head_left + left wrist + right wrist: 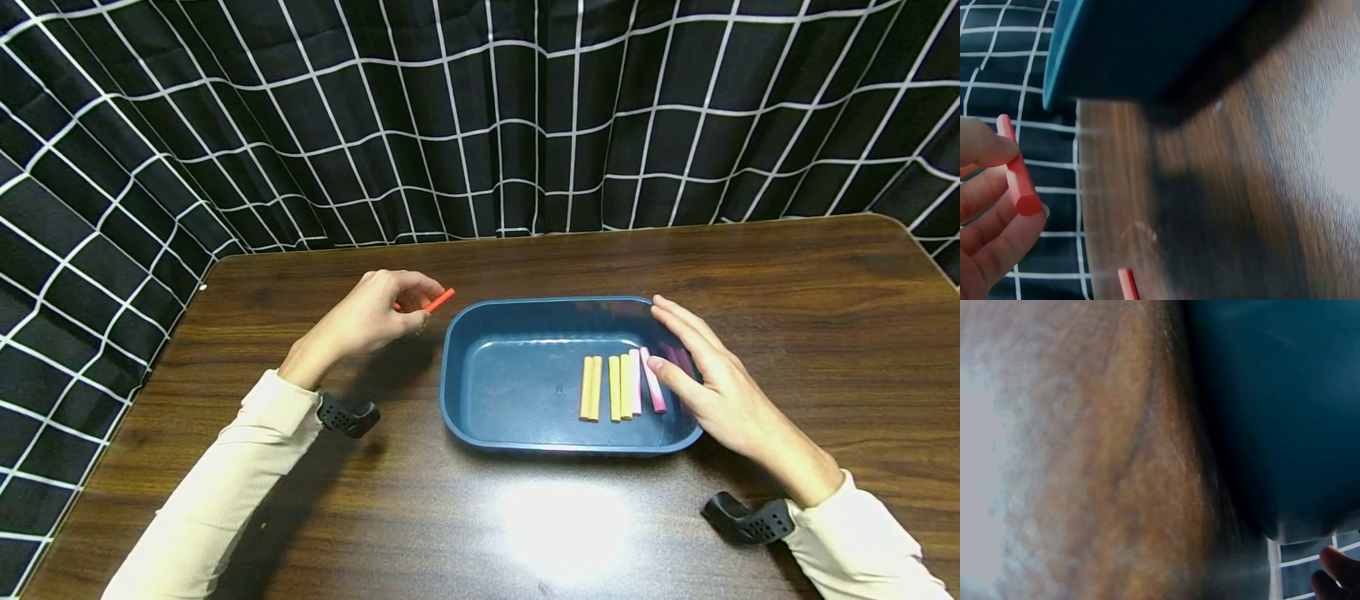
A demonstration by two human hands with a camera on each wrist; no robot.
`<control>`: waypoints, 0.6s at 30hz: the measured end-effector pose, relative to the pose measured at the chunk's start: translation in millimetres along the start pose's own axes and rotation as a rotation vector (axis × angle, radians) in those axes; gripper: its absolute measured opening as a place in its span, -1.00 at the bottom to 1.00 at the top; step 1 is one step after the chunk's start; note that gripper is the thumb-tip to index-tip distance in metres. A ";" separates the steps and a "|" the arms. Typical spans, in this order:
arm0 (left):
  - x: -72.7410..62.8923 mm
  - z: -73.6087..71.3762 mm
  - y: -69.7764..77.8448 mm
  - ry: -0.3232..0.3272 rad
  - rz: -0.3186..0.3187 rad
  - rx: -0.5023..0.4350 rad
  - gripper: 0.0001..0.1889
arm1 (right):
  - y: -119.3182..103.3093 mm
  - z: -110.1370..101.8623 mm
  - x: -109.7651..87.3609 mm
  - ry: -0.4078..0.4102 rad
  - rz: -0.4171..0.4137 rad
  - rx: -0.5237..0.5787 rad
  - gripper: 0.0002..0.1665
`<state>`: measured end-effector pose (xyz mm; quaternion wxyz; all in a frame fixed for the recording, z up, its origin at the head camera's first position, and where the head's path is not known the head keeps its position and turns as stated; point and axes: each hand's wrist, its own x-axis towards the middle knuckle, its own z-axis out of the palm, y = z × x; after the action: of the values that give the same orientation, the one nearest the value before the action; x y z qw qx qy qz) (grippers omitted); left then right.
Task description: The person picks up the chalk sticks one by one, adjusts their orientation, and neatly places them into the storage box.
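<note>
Left of a blue plastic basin (525, 449), my left hand (375, 312) pinches a red-orange chalk stick (442, 299) between thumb and fingers. The left wrist view shows this stick tilted in the fingertips. Below it, a second red chalk stick (1127, 285) lies on the table, partly cut off by the frame. My right hand (712, 383) is at the basin's right end, fingers extended along the rim and thumb over the inside. Its thumb is close to a pink chalk stick (654, 385); contact cannot be told. Only fingertips (1337, 565) show in the right wrist view.
Yellow-orange chalk sticks (591, 388), yellow ones (620, 387) and a pale pink one (635, 383) lie side by side in the basin's right half. The brown wooden table (825, 333) meets a black, white-gridded curtain (465, 125) behind. Light glares on the tabletop in front.
</note>
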<state>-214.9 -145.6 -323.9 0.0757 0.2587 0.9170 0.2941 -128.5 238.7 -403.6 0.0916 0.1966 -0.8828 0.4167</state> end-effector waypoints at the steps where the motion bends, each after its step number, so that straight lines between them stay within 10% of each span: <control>1: 0.1 0.2 2.1 0.001 0.004 -0.002 -0.66 | 0.3 0.1 0.1 -0.001 -0.001 0.001 -0.28; 18: 3.8 13.0 33.0 -0.029 0.020 -0.155 -0.62 | -0.2 -0.1 0.0 -0.011 -0.001 0.005 -0.31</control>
<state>-200.2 -114.2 -315.3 0.1057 0.2652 0.8877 0.3611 -128.4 238.7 -403.4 0.0865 0.1993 -0.8821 0.4180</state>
